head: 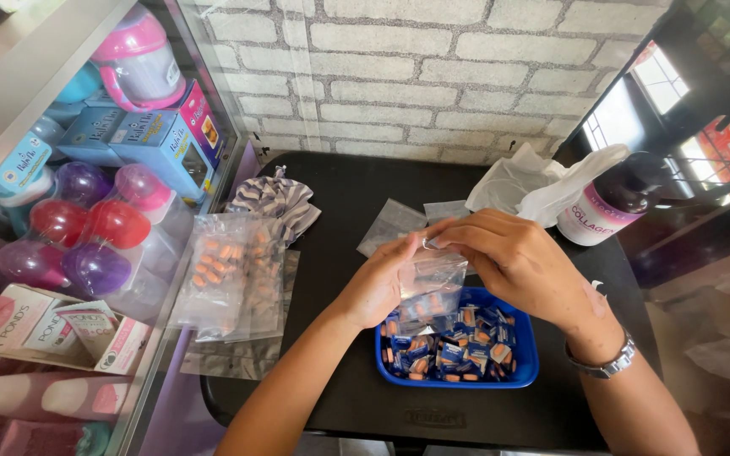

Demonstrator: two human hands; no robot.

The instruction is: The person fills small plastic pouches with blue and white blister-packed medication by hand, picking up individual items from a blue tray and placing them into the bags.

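Note:
Both my hands hold a small clear plastic bag (429, 285) by its top edge above a blue tray (524, 371). My left hand (379, 283) pinches the bag's left side; my right hand (513, 257), with a metal watch on its wrist, pinches the right side. A few orange pieces show inside the bag. The tray is full of small blue-and-orange wrapped packets (454, 350). It sits on a black table (344, 190) in front of me.
Filled clear bags of orange pieces (228, 274) lie at the table's left, beside a striped cloth (276, 201). Empty clear bags (392, 224), white plastic (542, 186) and a dark bottle (623, 198) are behind. A glass display case (86, 211) of bottles and boxes stands left.

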